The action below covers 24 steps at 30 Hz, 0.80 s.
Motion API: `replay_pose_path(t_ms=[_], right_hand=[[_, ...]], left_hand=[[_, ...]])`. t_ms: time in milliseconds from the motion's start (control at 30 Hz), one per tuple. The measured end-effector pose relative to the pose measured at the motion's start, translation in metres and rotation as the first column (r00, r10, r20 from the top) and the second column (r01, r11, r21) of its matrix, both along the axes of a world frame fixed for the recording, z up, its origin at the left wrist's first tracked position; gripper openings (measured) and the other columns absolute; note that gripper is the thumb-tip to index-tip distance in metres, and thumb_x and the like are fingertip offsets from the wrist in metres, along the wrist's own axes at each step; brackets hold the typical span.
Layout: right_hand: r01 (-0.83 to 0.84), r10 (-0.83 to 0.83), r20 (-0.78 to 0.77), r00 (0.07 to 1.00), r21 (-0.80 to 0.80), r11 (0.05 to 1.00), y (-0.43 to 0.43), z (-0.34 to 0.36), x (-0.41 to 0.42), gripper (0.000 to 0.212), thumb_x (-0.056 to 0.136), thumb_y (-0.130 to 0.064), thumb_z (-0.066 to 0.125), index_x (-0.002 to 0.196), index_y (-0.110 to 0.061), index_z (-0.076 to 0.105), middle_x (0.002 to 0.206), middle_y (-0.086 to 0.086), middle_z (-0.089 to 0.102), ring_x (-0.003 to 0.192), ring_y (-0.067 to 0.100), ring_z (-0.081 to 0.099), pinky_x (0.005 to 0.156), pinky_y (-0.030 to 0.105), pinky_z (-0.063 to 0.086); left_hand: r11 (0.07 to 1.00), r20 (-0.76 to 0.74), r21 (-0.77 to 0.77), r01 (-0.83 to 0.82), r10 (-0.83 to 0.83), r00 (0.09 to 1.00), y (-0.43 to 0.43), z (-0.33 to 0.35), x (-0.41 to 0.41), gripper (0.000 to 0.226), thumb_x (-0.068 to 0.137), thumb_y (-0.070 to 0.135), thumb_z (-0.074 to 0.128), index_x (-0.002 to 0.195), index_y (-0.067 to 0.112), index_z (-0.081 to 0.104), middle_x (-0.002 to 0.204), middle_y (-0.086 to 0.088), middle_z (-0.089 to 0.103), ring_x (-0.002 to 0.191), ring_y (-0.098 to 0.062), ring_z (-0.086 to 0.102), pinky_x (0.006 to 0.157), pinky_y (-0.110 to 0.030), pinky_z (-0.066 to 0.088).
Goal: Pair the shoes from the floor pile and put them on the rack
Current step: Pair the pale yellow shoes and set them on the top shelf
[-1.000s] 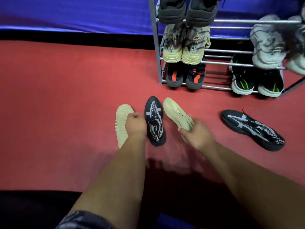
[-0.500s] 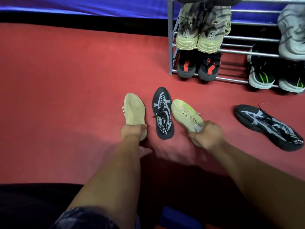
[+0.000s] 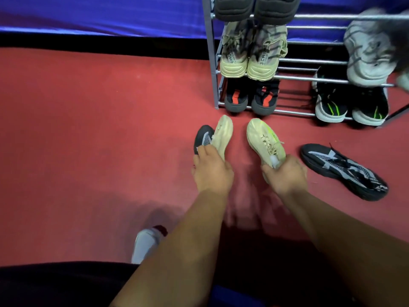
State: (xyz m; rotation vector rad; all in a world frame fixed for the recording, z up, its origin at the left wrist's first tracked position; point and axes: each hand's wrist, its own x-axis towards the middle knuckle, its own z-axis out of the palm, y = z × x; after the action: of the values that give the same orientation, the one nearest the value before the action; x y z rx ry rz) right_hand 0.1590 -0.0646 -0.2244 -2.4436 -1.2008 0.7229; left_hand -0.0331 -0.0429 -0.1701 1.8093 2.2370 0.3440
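Shoes on the red floor [image 3: 88,129] number four in the head view: two cream ones and two black ones. The left hand [image 3: 211,171] is closed round the heel of one cream shoe [image 3: 222,136], turned on its side; the right hand [image 3: 284,173] is wrapped round the heel of the other cream shoe [image 3: 263,138], upper facing up. One black shoe [image 3: 202,138] lies partly hidden behind the left-hand shoe; the second black shoe [image 3: 345,171] lies well apart to the right. The rack [image 3: 210,63] holds five pairs that show: dark on top, tan and white on the middle bars, black-orange and black-green at the bottom.

Against half a second ago, the left cream shoe has crossed from the black shoe's left side to in front of it, rolled from sole-up onto its edge, and the two cream shoes now stand near each other with bare floor between, closer to the rack.
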Motion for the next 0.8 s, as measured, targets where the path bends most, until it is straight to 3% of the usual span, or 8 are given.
replay_pose_path(t_ms=[100,233,400,500,600,667,800], right_hand=[[0.064,-0.063,0.042,0.997,-0.026,0.998,-0.011,-0.006,0.013,0.074,0.079,-0.058,0.070,0.120,0.002,0.061,0.119,0.025,0.065,0.116,0.045,0.057,0.102,0.048,0.045],[0.114,-0.108,0.055,0.993,-0.122,0.986,-0.026,-0.013,0.027,0.076,0.085,-0.057,0.069,0.128,0.004,0.055,0.130,0.025,0.059,0.124,0.045,0.052,0.107,0.047,0.038],[0.050,-0.047,0.020,0.999,-0.197,0.979,-0.039,-0.027,0.035,0.080,0.080,-0.057,0.073,0.129,0.001,0.051,0.130,0.021,0.055,0.125,0.042,0.050,0.107,0.045,0.039],[-0.012,0.019,0.024,1.000,-0.240,0.971,-0.040,-0.030,0.038,0.087,0.078,-0.058,0.077,0.134,0.002,0.046,0.134,0.020,0.051,0.128,0.039,0.046,0.110,0.043,0.035],[-0.037,0.050,0.042,0.998,-0.266,0.963,-0.040,-0.032,0.039,0.092,0.074,-0.061,0.079,0.134,0.000,0.043,0.135,0.018,0.048,0.129,0.037,0.044,0.112,0.042,0.033],[-0.042,0.058,0.049,0.997,-0.270,0.962,-0.041,-0.031,0.038,0.094,0.071,-0.063,0.080,0.133,-0.003,0.043,0.134,0.016,0.047,0.128,0.036,0.044,0.111,0.042,0.034],[-0.091,0.127,0.102,0.987,-0.304,0.948,-0.044,-0.030,0.037,0.099,0.067,-0.066,0.080,0.135,-0.004,0.041,0.130,0.013,0.042,0.124,0.034,0.044,0.107,0.043,0.039]], left_hand=[[0.990,-0.104,0.026,0.138,-0.135,0.985,-0.017,-0.018,0.030,0.046,0.091,0.052,0.065,0.112,0.014,0.054,0.116,-0.008,0.053,0.106,-0.031,0.057,0.080,-0.049,0.055],[0.982,-0.151,-0.035,0.188,-0.191,0.970,-0.037,-0.039,0.054,0.040,0.090,0.049,0.068,0.104,0.013,0.058,0.107,-0.009,0.054,0.098,-0.031,0.055,0.074,-0.048,0.050],[0.922,-0.072,-0.221,0.318,-0.341,0.937,-0.042,-0.055,0.067,0.035,0.095,0.040,0.060,0.120,0.016,0.061,0.121,-0.006,0.059,0.115,-0.032,0.049,0.089,-0.049,0.044],[0.899,0.008,-0.330,0.290,-0.304,0.953,-0.039,-0.060,0.067,0.044,0.094,0.050,0.060,0.124,0.018,0.062,0.129,-0.006,0.056,0.121,-0.032,0.044,0.096,-0.048,0.044],[0.934,-0.109,-0.308,0.180,-0.223,0.969,-0.044,-0.060,0.067,0.069,0.080,0.066,0.068,0.124,0.014,0.056,0.126,-0.008,0.050,0.117,-0.032,0.046,0.092,-0.049,0.046],[0.925,-0.124,-0.375,0.060,-0.114,0.986,-0.049,-0.059,0.068,0.089,0.070,0.074,0.072,0.127,0.011,0.046,0.128,-0.009,0.044,0.117,-0.032,0.048,0.092,-0.048,0.046],[0.833,-0.018,-0.549,0.072,-0.098,0.995,-0.047,-0.067,0.071,0.103,0.071,0.063,0.080,0.139,0.004,0.030,0.136,-0.012,0.041,0.120,-0.032,0.052,0.099,-0.042,0.049]])
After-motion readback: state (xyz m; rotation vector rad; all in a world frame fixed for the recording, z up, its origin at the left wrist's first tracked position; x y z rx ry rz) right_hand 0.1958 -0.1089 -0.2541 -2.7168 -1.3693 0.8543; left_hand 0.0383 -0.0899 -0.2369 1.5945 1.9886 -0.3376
